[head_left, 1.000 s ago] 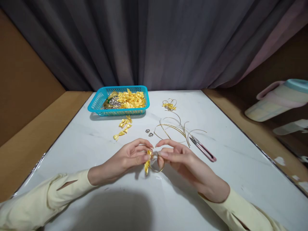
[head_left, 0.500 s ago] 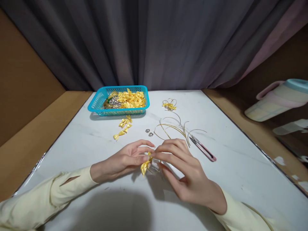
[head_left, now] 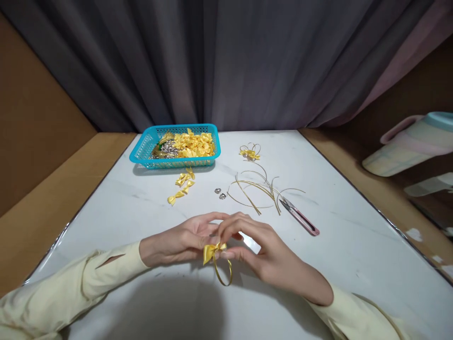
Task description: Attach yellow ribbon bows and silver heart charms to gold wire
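Observation:
Between both hands is a yellow satin bow [head_left: 210, 252] with a loop of gold cord [head_left: 223, 279] hanging below it. My left hand [head_left: 187, 238] pinches the bow from the left, thumb on top. From the right, my right hand [head_left: 260, 245] closes thumb and fingertips on the bow's right side, by the cord. Fingers cover part of the knot. Beyond the hands lie two small silver pieces [head_left: 220, 193], several loose yellow bows [head_left: 180, 191] and several lengths of gold cord [head_left: 258, 189]. Pink-handled thread snips [head_left: 300, 218] rest to the right of the cords.
A blue basket [head_left: 141, 156] at the back left holds many yellow bows, silver pieces and a gold cord bundle. Another bow with cord loops [head_left: 249, 153] lies at the back. A tumbler [head_left: 406, 146] lies tilted at the right. A grey curtain [head_left: 240, 66] hangs behind the table.
The bow has turned, so its face and the cord loop now show below the fingers. My right hand has drawn in, its fingertips now pinching at the bow.

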{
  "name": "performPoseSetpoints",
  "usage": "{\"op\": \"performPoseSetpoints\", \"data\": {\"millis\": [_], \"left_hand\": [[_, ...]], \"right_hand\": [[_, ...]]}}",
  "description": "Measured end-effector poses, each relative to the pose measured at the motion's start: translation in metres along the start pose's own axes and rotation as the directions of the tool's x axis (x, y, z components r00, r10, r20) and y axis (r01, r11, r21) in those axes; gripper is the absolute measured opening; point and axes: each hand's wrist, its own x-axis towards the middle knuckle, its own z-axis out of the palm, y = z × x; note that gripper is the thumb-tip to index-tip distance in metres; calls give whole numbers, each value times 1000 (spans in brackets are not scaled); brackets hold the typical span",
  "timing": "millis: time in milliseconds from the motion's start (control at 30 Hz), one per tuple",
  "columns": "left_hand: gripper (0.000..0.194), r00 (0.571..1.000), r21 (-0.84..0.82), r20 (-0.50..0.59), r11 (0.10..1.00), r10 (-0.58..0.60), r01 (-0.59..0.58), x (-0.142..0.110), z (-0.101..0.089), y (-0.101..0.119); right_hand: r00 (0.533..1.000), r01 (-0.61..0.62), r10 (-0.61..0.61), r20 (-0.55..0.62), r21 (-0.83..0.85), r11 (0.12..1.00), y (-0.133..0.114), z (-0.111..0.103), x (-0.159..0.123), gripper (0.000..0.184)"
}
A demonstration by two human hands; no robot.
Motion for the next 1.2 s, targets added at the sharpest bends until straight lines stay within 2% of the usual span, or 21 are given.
{"op": "performPoseSetpoints", "data": {"millis": [100, 200, 333, 400, 467, 533, 633, 767, 833, 900, 1033, 1200], "left_hand": [[45, 999, 23, 34, 999, -24, 24, 0, -1, -1], [44, 997, 63, 60, 997, -58, 54, 0, -4, -2], [44, 994, 224, 14, 969, -106, 101, 0, -6, 7], [34, 990, 405, -49, 904, -132, 141, -2, -3, 17], [32, 986, 593, -114, 788, -123, 167, -4, 3, 26], [33, 980, 712, -149, 674, -129, 197, -7, 8, 32], [26, 962, 740, -130, 623, -239, 254, -10, 13, 33], [21, 945, 697, -76, 661, -318, 278, -10, 11, 31], [24, 948, 677, -56, 686, -313, 267, -9, 10, 33], [27, 951, 660, -43, 705, -308, 258, -9, 9, 35], [31, 952, 649, -60, 713, -299, 265, -7, 7, 35], [35, 953, 638, -81, 719, -292, 275, -7, 4, 31]], "right_hand": [[990, -134, 130, 50, 84, 987, -2, 0, 0, 9], [982, -183, 171, 79, 178, 967, -3, -1, 1, 8], [961, -276, 256, 105, 316, 908, -2, -2, 2, 11], [949, -315, 289, 126, 367, 875, 0, -3, 3, 17], [936, -351, 322, 141, 414, 840, 2, -3, 3, 22], [916, -398, 365, 164, 469, 788, 4, -2, 3, 26], [882, -462, 427, 200, 548, 697, 4, 0, 3, 32], [853, -511, 459, 250, 584, 631, 2, -3, 5, 28], [866, -496, 423, 266, 558, 665, 0, -8, 5, 21], [888, -458, 358, 289, 489, 742, -1, -13, 4, 16], [910, -377, 306, 279, 254, 891, -2, -16, 2, 24], [940, -326, 303, 159, 147, 934, 1, -6, 2, 14]]}}
